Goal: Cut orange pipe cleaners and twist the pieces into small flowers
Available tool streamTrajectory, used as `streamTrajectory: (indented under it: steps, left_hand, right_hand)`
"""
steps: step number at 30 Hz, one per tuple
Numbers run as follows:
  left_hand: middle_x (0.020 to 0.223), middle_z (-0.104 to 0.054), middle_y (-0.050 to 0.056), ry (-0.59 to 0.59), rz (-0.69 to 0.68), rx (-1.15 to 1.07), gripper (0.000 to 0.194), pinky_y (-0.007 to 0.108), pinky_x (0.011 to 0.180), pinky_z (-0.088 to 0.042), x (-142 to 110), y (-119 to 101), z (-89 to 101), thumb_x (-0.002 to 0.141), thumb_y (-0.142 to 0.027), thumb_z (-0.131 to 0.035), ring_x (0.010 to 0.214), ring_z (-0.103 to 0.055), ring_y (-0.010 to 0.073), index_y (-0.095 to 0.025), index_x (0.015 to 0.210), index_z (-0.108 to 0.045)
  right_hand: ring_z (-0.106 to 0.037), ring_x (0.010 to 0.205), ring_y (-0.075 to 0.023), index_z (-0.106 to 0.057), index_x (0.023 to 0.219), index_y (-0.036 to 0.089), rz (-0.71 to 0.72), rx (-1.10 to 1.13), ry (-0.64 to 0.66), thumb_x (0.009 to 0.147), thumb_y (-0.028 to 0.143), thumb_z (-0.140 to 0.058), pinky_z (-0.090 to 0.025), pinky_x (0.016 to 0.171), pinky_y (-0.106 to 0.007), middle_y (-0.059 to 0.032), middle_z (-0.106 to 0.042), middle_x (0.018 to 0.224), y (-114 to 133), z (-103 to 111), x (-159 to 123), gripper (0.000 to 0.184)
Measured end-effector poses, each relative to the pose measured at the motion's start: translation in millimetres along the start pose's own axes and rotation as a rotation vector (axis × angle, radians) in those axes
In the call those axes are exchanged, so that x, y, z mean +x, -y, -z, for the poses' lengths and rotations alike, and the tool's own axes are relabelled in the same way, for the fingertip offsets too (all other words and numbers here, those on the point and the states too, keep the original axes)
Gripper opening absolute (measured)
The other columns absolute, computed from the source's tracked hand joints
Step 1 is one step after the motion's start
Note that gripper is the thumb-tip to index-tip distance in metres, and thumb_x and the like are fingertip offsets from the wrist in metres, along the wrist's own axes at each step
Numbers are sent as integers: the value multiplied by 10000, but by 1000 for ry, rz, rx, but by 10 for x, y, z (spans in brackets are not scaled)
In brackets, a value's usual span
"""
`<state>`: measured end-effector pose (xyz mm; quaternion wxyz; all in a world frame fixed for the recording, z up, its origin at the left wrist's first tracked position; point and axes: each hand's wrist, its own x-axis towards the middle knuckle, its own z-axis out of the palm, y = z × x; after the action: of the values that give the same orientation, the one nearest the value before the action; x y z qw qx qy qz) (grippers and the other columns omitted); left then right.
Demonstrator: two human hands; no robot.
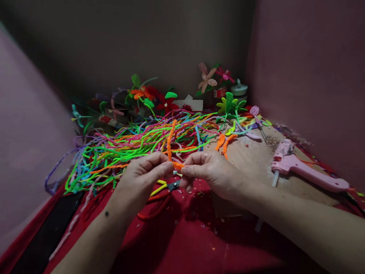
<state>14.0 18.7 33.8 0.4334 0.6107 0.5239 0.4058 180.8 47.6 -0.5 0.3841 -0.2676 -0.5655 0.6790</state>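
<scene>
An orange pipe cleaner (170,139) is pinched between my two hands, one stretch of it rising upright and a short stretch running across between the fingertips. My left hand (147,170) grips it near the bend. Close on the right, my right hand (207,170) pinches the other part between thumb and forefinger. Behind the hands spreads a heap of many-coloured pipe cleaners (120,148). Below the fingers lie pliers or cutters (161,189) with dark jaws and yellow and red handles, partly covered by my left hand. Two orange looped pieces (225,144) rest just beyond my right hand.
A pink glue gun (307,168) lies on a brown board (247,159) at the right, its glue stick pointing forward. Several pipe-cleaner flowers (208,79) and a lidded jar (238,89) stand at the back by the walls. Scraps dot the red cloth (192,248).
</scene>
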Motion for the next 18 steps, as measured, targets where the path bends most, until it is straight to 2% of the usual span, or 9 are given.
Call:
streamTrajectory:
  steps: [3, 5, 8, 10, 13, 15, 16, 18]
  left_hand:
    - [587, -573, -10, -1, 49, -180, 161, 208, 580, -413, -7, -1, -21, 759, -247, -611, 570, -514, 101, -158, 624, -604]
    - [593, -577, -13, -4, 44, -197, 144, 202, 570, -401, -5, -1, -17, 757, -237, -615, 568, -509, 95, -158, 637, -612]
    - [602, -558, -28, -27, -9, -93, 148, 188, 553, -375, -4, -7, 19, 767, -255, -621, 568, -478, 80, -163, 651, -613]
    - [595, -535, -36, -41, -46, 12, 169, 181, 539, -356, -11, -13, 48, 771, -272, -626, 565, -453, 72, -163, 644, -609]
    - [626, -537, -33, 39, -49, 98, 149, 182, 549, -357, -39, -21, 65, 771, -283, -627, 591, -454, 77, -164, 683, -627]
    - [649, -538, -26, 115, -46, 136, 144, 188, 561, -362, -63, -28, 50, 773, -281, -621, 613, -455, 84, -161, 694, -630]
    - [649, -531, -26, 134, -49, 159, 148, 188, 556, -357, -74, -32, 39, 776, -279, -617, 612, -448, 84, -159, 690, -627]
    - [628, -515, -29, 118, -67, 183, 159, 183, 530, -338, -89, -39, 16, 780, -274, -614, 590, -427, 77, -156, 673, -622]
  right_hand:
    - [-569, 599, -97, -608, 675, 139, 286, -357, -94, 775, 139, -578, -447, 605, -227, 2, -618, 628, -10, -17, -47, 105]
    - [-561, 628, -90, -628, 743, 146, 454, -530, -132, 797, 132, -573, -433, 609, -214, 8, -621, 674, -29, -21, -76, 79]
    - [-571, 640, -93, -623, 836, 145, 478, -610, -138, 825, 167, -574, -444, 601, -211, 3, -633, 715, -26, -24, -107, 54]
    - [-596, 706, -114, -607, 953, 145, 506, -632, -175, 836, 204, -577, -472, 645, -233, -21, -656, 798, 3, -22, -115, 135]
    - [-567, 964, -163, -578, 1114, 160, 804, -812, -252, 847, 186, -561, -450, 851, -325, -81, -636, 1066, 48, -3, -102, 268]
    - [-506, 1067, -198, -626, 1059, 166, 961, -975, -257, 854, 163, -543, -382, 941, -384, -86, -625, 1122, 57, 13, -82, 222]
    - [-505, 1051, -210, -659, 984, 164, 976, -1035, -241, 857, 167, -536, -368, 943, -401, -81, -653, 1058, 56, 19, -74, 176]
    - [-538, 915, -207, -690, 829, 155, 898, -1062, -205, 854, 184, -540, -390, 880, -398, -66, -686, 840, 53, 23, -64, 155]
